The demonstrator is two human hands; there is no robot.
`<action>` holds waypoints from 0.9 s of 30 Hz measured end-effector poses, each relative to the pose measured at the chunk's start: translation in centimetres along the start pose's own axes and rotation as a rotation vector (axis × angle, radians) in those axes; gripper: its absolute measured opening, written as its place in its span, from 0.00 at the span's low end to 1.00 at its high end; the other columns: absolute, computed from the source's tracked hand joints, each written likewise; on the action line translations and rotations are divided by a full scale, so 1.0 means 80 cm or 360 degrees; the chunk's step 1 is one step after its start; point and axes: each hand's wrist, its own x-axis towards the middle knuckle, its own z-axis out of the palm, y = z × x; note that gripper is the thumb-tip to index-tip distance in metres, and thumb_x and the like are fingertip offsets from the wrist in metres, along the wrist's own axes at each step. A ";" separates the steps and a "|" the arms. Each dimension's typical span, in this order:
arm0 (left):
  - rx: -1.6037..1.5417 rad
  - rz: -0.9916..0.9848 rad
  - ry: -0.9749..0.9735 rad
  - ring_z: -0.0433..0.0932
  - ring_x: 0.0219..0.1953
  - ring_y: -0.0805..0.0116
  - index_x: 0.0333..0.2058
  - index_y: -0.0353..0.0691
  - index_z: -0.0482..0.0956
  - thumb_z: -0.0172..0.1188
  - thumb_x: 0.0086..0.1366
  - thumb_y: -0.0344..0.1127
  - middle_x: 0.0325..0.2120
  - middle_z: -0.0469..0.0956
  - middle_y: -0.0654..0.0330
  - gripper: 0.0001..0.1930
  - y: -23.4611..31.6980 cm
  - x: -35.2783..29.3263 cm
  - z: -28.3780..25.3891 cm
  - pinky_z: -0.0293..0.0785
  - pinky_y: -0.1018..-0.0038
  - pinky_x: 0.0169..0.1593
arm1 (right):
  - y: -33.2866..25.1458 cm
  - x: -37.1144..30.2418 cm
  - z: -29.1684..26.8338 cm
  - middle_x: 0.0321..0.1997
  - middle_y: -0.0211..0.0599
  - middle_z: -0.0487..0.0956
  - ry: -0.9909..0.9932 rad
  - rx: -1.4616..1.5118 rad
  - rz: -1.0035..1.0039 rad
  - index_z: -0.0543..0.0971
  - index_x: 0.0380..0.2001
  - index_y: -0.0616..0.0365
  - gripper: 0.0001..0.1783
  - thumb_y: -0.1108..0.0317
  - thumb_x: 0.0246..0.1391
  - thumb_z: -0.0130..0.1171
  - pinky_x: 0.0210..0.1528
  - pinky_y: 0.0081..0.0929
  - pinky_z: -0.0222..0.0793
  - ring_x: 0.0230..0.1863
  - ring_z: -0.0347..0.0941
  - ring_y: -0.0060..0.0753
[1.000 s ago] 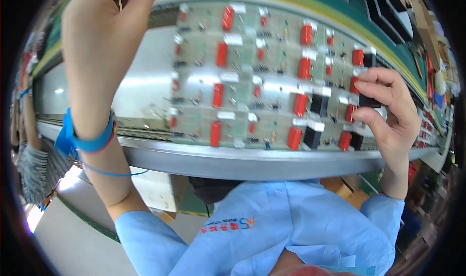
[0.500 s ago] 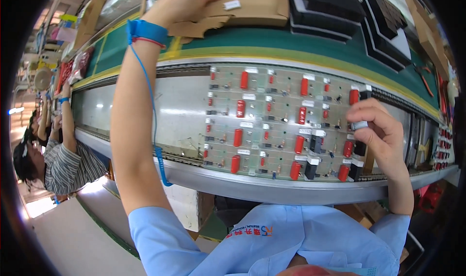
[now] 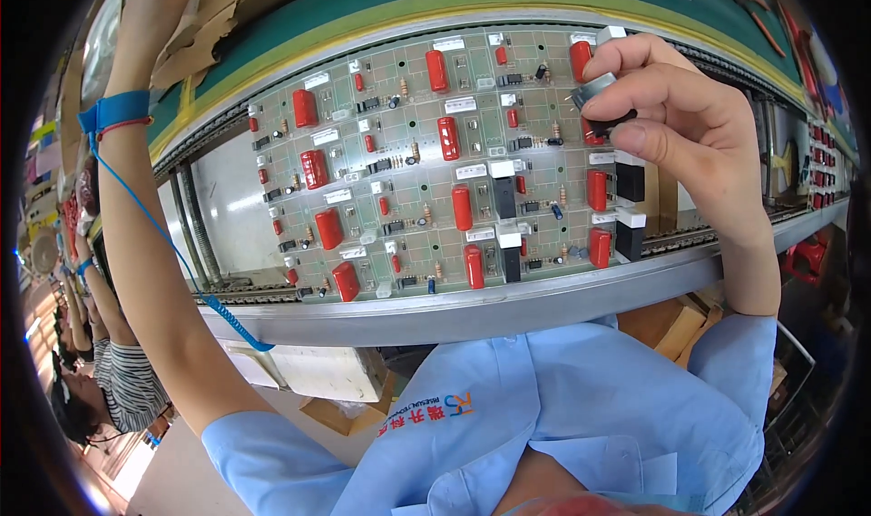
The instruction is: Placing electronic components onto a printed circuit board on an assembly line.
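My right hand (image 3: 685,121) is over the far right part of a circuit board panel (image 3: 404,189). Its thumb and fingers pinch a small grey-and-black electronic component (image 3: 594,92) with thin metal pins pointing left. Red capacitors (image 3: 448,139), resistors and small chips stand in rows on the panel. Tall black components with white tops, such as one black block (image 3: 504,199), rise from its middle and right. My left hand (image 3: 154,13), wearing a blue wrist strap (image 3: 118,111) with a coiled cord, reaches to the far left beside torn cardboard (image 3: 204,40); the upper edge cuts off its fingers.
The panel rests on a conveyor with chain rails and a metal front rail (image 3: 363,321). Behind runs a green work surface (image 3: 345,4) with red-handled pliers (image 3: 758,13) at the far right. More boards (image 3: 821,162) lie farther right. A co-worker in a striped shirt (image 3: 127,380) is at the left.
The view has shifted, so the panel appears farther left and larger. My right hand has lifted the component and turned it so its pins show. The left hand has moved toward the upper left corner.
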 end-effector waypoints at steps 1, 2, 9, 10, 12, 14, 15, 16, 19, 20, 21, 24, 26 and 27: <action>0.0035 0.0028 -0.0039 0.78 0.36 0.45 0.39 0.29 0.81 0.62 0.65 0.36 0.35 0.80 0.40 0.13 0.006 -0.002 -0.001 0.73 0.55 0.41 | -0.002 -0.001 0.001 0.55 0.43 0.72 0.0003 -0.0002 -0.0003 0.82 0.42 0.67 0.12 0.78 0.54 0.62 0.50 0.22 0.70 0.50 0.72 0.26; 0.0035 0.0031 -0.0034 0.78 0.36 0.45 0.39 0.29 0.81 0.62 0.65 0.36 0.35 0.80 0.40 0.13 0.006 -0.002 0.000 0.73 0.55 0.41 | -0.004 -0.001 0.003 0.55 0.43 0.73 0.0010 -0.0030 0.0013 0.81 0.43 0.68 0.12 0.79 0.54 0.62 0.50 0.21 0.70 0.48 0.73 0.25; -0.0998 -0.0754 0.0397 0.78 0.35 0.60 0.42 0.30 0.79 0.57 0.69 0.33 0.33 0.80 0.50 0.11 -0.008 -0.010 -0.002 0.73 0.70 0.35 | -0.010 0.002 0.019 0.54 0.41 0.75 0.0030 -0.0211 -0.0019 0.81 0.44 0.68 0.13 0.81 0.54 0.61 0.48 0.18 0.71 0.46 0.74 0.22; -0.1675 -0.1127 0.0621 0.77 0.35 0.70 0.46 0.33 0.80 0.56 0.70 0.31 0.34 0.80 0.57 0.10 -0.011 -0.008 -0.006 0.71 0.78 0.36 | -0.011 0.004 0.020 0.54 0.41 0.75 0.0033 -0.0219 -0.0021 0.81 0.44 0.68 0.13 0.81 0.54 0.61 0.48 0.18 0.71 0.46 0.74 0.22; -0.2366 -0.1493 0.0834 0.75 0.34 0.80 0.50 0.36 0.81 0.55 0.71 0.28 0.35 0.81 0.64 0.12 -0.013 -0.009 -0.013 0.69 0.86 0.37 | -0.013 0.008 0.021 0.53 0.40 0.76 0.0009 -0.0422 -0.0041 0.81 0.45 0.67 0.13 0.80 0.54 0.62 0.47 0.19 0.71 0.46 0.74 0.22; -0.3497 -0.0926 -0.0056 0.80 0.33 0.57 0.37 0.30 0.77 0.55 0.68 0.33 0.33 0.80 0.44 0.10 0.001 -0.022 -0.026 0.75 0.73 0.27 | -0.015 0.009 0.019 0.53 0.40 0.77 0.0010 -0.0492 -0.0045 0.82 0.45 0.66 0.13 0.79 0.54 0.62 0.47 0.20 0.70 0.46 0.74 0.23; -0.3502 -0.0929 -0.0048 0.80 0.33 0.57 0.37 0.30 0.77 0.55 0.68 0.33 0.33 0.80 0.44 0.10 0.018 -0.025 -0.034 0.75 0.73 0.27 | -0.015 0.011 0.019 0.52 0.40 0.77 0.0000 -0.0551 -0.0063 0.82 0.44 0.65 0.13 0.78 0.54 0.62 0.47 0.20 0.70 0.46 0.73 0.23; -0.3276 -0.0512 -0.0386 0.80 0.32 0.58 0.36 0.32 0.77 0.53 0.69 0.32 0.34 0.80 0.43 0.08 0.046 -0.025 -0.041 0.74 0.77 0.25 | -0.016 0.014 0.018 0.52 0.40 0.77 -0.0005 -0.0557 -0.0059 0.82 0.44 0.65 0.13 0.78 0.54 0.62 0.47 0.20 0.70 0.46 0.73 0.23; -0.2525 -0.0475 -0.0783 0.78 0.29 0.67 0.38 0.35 0.78 0.56 0.68 0.31 0.31 0.79 0.51 0.06 0.112 -0.049 -0.057 0.75 0.78 0.26 | -0.017 0.019 0.020 0.52 0.40 0.77 0.0026 -0.0535 -0.0085 0.82 0.44 0.65 0.13 0.76 0.54 0.63 0.47 0.20 0.69 0.46 0.73 0.22; -0.2017 -0.0808 -0.0849 0.76 0.26 0.74 0.41 0.36 0.79 0.60 0.67 0.31 0.28 0.78 0.61 0.07 0.132 -0.059 -0.061 0.75 0.74 0.30 | -0.018 0.021 0.021 0.52 0.40 0.77 0.0020 -0.0558 -0.0120 0.82 0.44 0.65 0.13 0.76 0.54 0.63 0.47 0.20 0.69 0.45 0.73 0.22; -0.1664 -0.0616 -0.0824 0.76 0.32 0.77 0.44 0.36 0.80 0.57 0.69 0.29 0.32 0.79 0.63 0.08 0.153 -0.070 -0.061 0.74 0.78 0.36 | -0.022 0.022 0.022 0.52 0.40 0.77 0.0017 -0.0582 -0.0158 0.82 0.43 0.66 0.13 0.76 0.54 0.64 0.47 0.20 0.69 0.45 0.72 0.23; -0.1562 -0.0159 -0.0481 0.76 0.33 0.81 0.44 0.36 0.81 0.57 0.68 0.25 0.35 0.81 0.67 0.08 0.210 -0.086 0.009 0.72 0.82 0.37 | -0.014 0.011 0.006 0.53 0.41 0.77 0.0118 -0.0694 -0.0133 0.82 0.43 0.66 0.13 0.75 0.54 0.64 0.47 0.21 0.68 0.45 0.72 0.23; -0.1339 -0.0168 -0.0534 0.77 0.32 0.80 0.44 0.36 0.81 0.59 0.67 0.25 0.35 0.82 0.66 0.08 0.223 -0.094 0.004 0.73 0.81 0.37 | -0.015 0.011 0.006 0.53 0.41 0.77 0.0096 -0.0686 -0.0125 0.82 0.43 0.66 0.13 0.75 0.54 0.64 0.47 0.21 0.68 0.45 0.72 0.23; -0.1138 -0.0154 -0.0574 0.77 0.32 0.80 0.43 0.36 0.81 0.61 0.65 0.25 0.34 0.82 0.65 0.08 0.227 -0.094 0.005 0.73 0.80 0.37 | -0.016 0.010 0.004 0.53 0.41 0.77 0.0086 -0.0704 -0.0109 0.81 0.43 0.67 0.13 0.76 0.53 0.64 0.47 0.21 0.68 0.45 0.72 0.24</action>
